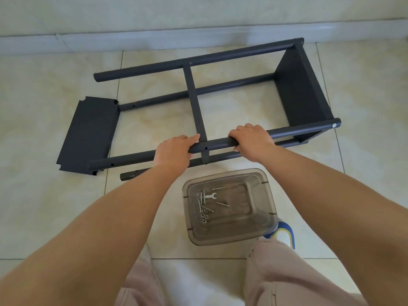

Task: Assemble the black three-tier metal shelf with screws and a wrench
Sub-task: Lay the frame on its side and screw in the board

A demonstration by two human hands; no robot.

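- The black tubular metal shelf frame [220, 57] has a matt, finely textured coating with only a dull sheen along the round poles.
- The loose black sheet-metal shelf panel [88, 133] is equally matt and looks slightly grainy.
- The smoky transparent plastic box [265, 217] is smooth and glossy.
- The small silver metal screws [221, 204], nuts and little flat silver wrench [210, 196] inside it are bare, shiny metal.
- The pale cream tiled floor [44, 195] is polished and marbled, reflecting soft light.
- The pinkish-beige cloth trousers [287, 272] look soft and matt.
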